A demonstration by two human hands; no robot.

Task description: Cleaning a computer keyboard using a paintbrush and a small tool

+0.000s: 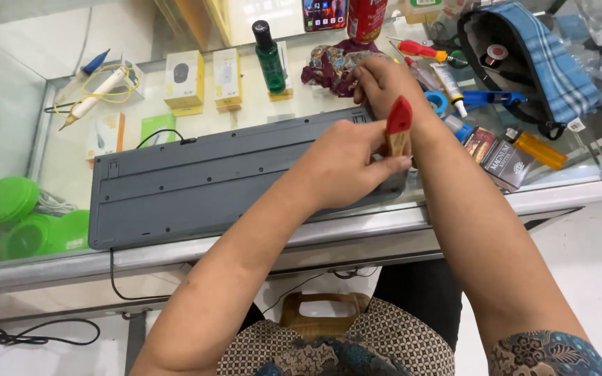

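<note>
While hands [364, 132] grip, keyboard [203, 184] lies flipped

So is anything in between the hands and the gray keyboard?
Nothing visible. The left hand holds a wooden-handled tool with a red cap right on the upside-down keyboard, and the right hand rests at its far edge.

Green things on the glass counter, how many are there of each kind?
Green round plastic lids or containers at the left edge: 3, as far as the glass lets me tell
Green bottle with a black cap: 1
Small green flat box: 1
Total: 5
</note>
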